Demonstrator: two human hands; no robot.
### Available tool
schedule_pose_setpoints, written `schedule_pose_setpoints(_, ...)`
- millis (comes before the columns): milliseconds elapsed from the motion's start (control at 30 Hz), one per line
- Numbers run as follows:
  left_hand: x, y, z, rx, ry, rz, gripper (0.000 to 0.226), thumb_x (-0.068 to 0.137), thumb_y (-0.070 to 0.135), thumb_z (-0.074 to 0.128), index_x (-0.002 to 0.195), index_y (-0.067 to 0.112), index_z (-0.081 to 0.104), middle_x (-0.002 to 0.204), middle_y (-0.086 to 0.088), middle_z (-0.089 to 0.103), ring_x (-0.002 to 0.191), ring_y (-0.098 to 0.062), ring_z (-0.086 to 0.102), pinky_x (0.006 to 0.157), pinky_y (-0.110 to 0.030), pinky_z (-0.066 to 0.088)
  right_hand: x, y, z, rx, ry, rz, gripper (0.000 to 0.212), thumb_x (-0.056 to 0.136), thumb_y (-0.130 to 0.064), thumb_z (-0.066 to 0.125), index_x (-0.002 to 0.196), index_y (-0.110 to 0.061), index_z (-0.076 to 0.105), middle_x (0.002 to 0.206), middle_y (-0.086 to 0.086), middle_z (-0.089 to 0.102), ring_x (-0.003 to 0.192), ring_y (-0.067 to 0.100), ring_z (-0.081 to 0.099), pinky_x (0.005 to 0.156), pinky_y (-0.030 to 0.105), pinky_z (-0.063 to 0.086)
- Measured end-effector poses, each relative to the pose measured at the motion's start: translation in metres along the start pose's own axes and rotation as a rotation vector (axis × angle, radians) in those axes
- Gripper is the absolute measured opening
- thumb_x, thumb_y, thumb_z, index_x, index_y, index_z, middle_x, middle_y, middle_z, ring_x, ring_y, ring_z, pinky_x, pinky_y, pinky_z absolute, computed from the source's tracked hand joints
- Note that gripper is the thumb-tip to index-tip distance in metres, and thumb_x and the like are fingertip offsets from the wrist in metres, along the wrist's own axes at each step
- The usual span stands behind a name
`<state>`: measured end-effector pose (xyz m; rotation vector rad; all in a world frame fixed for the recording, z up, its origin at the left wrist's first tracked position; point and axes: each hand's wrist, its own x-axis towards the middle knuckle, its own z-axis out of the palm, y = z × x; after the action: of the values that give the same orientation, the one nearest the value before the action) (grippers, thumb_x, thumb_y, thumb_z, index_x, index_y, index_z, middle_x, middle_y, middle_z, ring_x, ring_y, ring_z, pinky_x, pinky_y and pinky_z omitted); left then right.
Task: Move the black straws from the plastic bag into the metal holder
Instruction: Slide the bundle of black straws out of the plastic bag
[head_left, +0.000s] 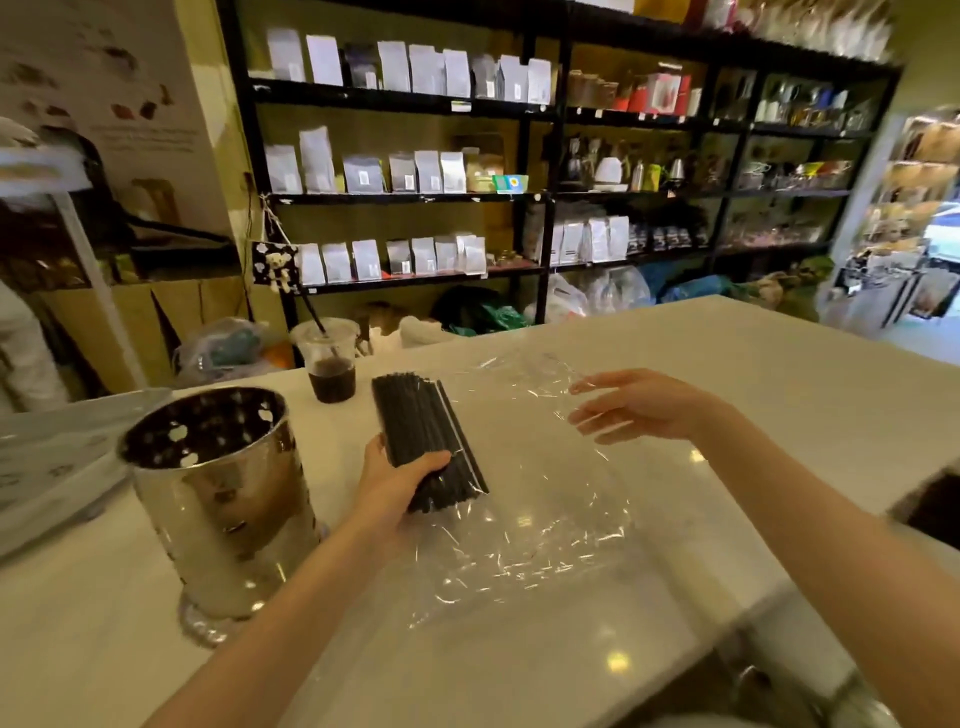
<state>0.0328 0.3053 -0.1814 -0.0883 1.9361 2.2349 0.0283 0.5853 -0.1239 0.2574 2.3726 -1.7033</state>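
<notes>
Straws (426, 436) are bunched in the left hand (395, 483), fingers wrapped around them, mostly clear of the plastic bag (519, 519). Right hand (639, 405) hovers, fingers spread. Next up, I'd guess: tip the bundle upright into the metal holder (223, 499) just left.

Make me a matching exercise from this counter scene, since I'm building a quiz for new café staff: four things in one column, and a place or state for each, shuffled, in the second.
Things:
1. black straws
2. metal holder
3. plastic bag
4. plastic cup

Places or states:
A. lies clear and crumpled on the counter
B. stands empty at the left
C. gripped as a bundle in the left hand
D. holds a dark drink and one straw

Pairs: 1-C, 2-B, 3-A, 4-D
</notes>
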Motion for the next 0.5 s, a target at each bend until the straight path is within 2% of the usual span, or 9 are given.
schedule_pose_setpoints(67, 0.002, -0.009, -0.005, 0.099, 0.041, 0.005, 0.085, 0.070, 0.014, 0.072, 0.137, 0.019, 0.021, 0.129, -0.009, 0.047, 0.103, -0.026, 0.056, 0.077, -0.041, 0.053, 0.008, 0.012, 0.012, -0.029, 0.045, -0.003, 0.027, 0.088, 0.000, 0.055, 0.113, -0.008, 0.057, 0.090, 0.013, 0.071, 0.071, 0.018, 0.070, 0.067, 0.034, 0.060)
schedule_pose_setpoints(133, 0.002, -0.015, -0.010, 0.178, 0.078, 0.011, 0.088, 0.069, 0.016, 0.073, 0.138, 0.020, 0.018, 0.135, -0.012, 0.044, 0.114, -0.031, 0.051, 0.093, -0.046, 0.047, 0.017, 0.023, 0.024, -0.042, 0.121, -0.021, 0.028, 0.086, 0.001, 0.057, 0.113, -0.005, 0.057, 0.083, 0.012, 0.071, 0.062, 0.015, 0.069, 0.064, 0.032, 0.058)
schedule_pose_setpoints(233, -0.001, -0.021, -0.012, 0.292, 0.115, 0.051, 0.087, 0.072, 0.015, 0.070, 0.139, 0.015, 0.014, 0.138, -0.014, 0.042, 0.120, -0.030, 0.047, 0.096, -0.041, 0.042, 0.028, 0.037, 0.046, -0.004, 0.266, -0.066, 0.033, 0.081, 0.004, 0.060, 0.113, -0.002, 0.056, 0.074, 0.011, 0.067, 0.048, 0.010, 0.064, 0.047, 0.023, 0.051)
schedule_pose_setpoints(333, -0.003, -0.025, -0.011, 0.359, 0.125, 0.074, 0.089, 0.074, 0.017, 0.069, 0.140, 0.015, 0.010, 0.142, -0.012, 0.038, 0.125, -0.029, 0.043, 0.100, -0.040, 0.038, 0.040, 0.049, 0.066, -0.032, 0.423, -0.132, 0.039, 0.078, 0.004, 0.061, 0.116, -0.002, 0.055, 0.072, 0.009, 0.063, 0.054, 0.013, 0.058, 0.040, 0.017, 0.044)
schedule_pose_setpoints(367, -0.003, -0.027, -0.011, 0.384, 0.121, 0.071, 0.092, 0.073, 0.020, 0.070, 0.141, 0.016, 0.009, 0.143, -0.011, 0.036, 0.126, -0.029, 0.041, 0.101, -0.040, 0.037, 0.043, 0.053, 0.070, -0.068, 0.462, -0.159, 0.041, 0.079, 0.003, 0.061, 0.118, -0.003, 0.054, 0.074, 0.011, 0.065, 0.057, 0.014, 0.058, 0.042, 0.016, 0.044)
schedule_pose_setpoints(433, -0.002, -0.030, -0.014, 0.467, 0.104, 0.049, 0.098, 0.070, 0.028, 0.072, 0.142, 0.021, 0.006, 0.147, -0.010, 0.031, 0.131, -0.029, 0.035, 0.107, -0.043, 0.032, 0.047, 0.060, 0.075, -0.178, 0.523, -0.206, 0.045, 0.080, -0.001, 0.058, 0.124, -0.007, 0.050, 0.089, 0.016, 0.068, 0.070, 0.021, 0.060, 0.057, 0.022, 0.045)
schedule_pose_setpoints(500, -0.003, -0.032, -0.017, 0.564, 0.081, 0.025, 0.098, 0.070, 0.034, 0.072, 0.142, 0.025, 0.007, 0.149, -0.008, 0.026, 0.135, -0.029, 0.026, 0.110, -0.048, 0.027, 0.048, 0.063, 0.077, -0.368, 0.561, -0.217, 0.052, 0.082, -0.008, 0.057, 0.132, -0.011, 0.042, 0.107, 0.016, 0.064, 0.094, 0.028, 0.058, 0.074, 0.028, 0.041)
